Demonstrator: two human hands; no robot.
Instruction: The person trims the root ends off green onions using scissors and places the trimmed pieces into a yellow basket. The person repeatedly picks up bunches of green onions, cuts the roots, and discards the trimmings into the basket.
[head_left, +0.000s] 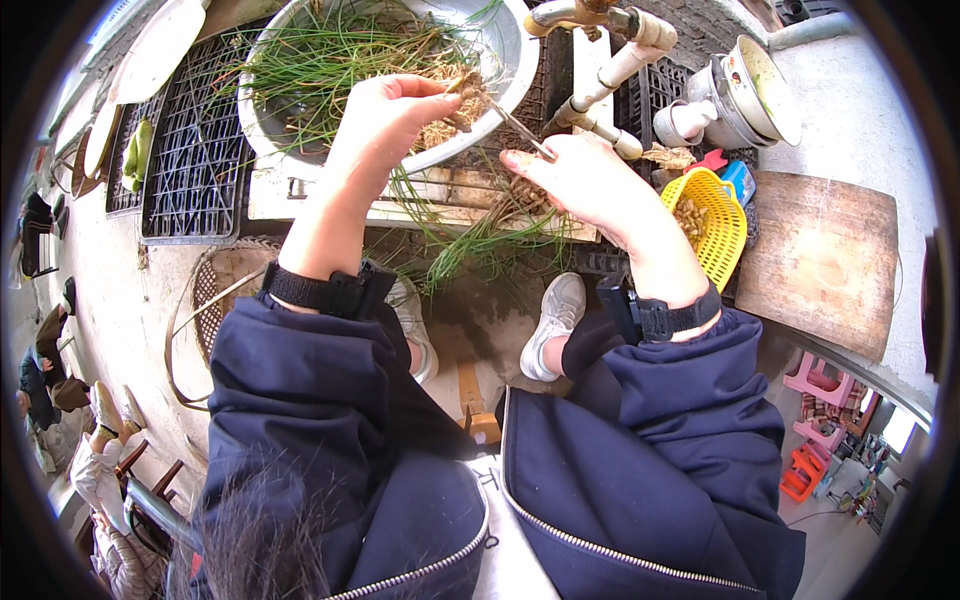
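My left hand (409, 112) pinches the root end of a thin green-onion-like plant (456, 84) above the basin's right side. In my right hand (581, 176) is a narrow metal cutting tool (517, 124), a knife or scissors. Its tip reaches toward the roots at my left fingers; I cannot tell whether they touch. A large metal basin (259, 112) beneath holds long green plants (337, 71) with tan, stringy roots (442, 131). More plants, with soil on their roots, lie as a bundle (510, 217) over the ledge below my right hand.
Pipes with a tap (611, 79) rise behind my right hand. At right are a yellow plastic basket (720, 247) with small tan pieces, stacked pots (757, 90) and a wooden board (821, 255). Black crates (195, 142) and a woven basket (214, 300) stand left. People sit farther left.
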